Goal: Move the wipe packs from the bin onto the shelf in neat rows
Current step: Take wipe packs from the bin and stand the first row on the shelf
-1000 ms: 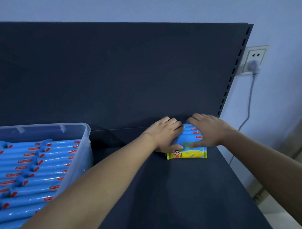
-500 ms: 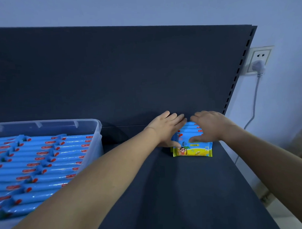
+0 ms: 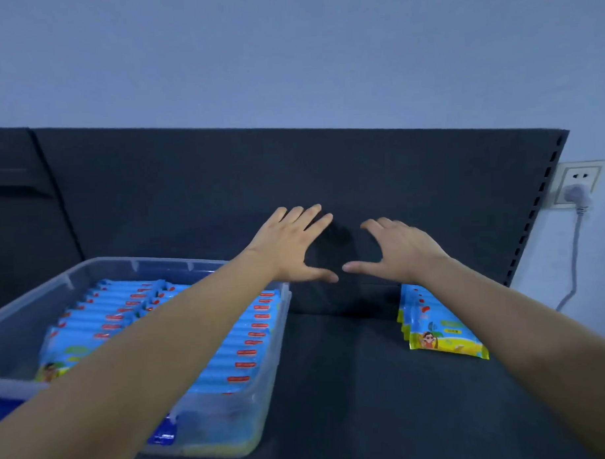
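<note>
We note both hands raised off the stack: left hand [image 3: 291,247] and right hand [image 3: 399,251] spread open, empty, thumbs nearly meeting. The wipe packs [image 3: 438,327] lie on the shelf [image 3: 351,399] below the right wrist; half a second ago both hands pressed them. Pack print unreadable. More fill the bin [image 3: 266,402].
</note>
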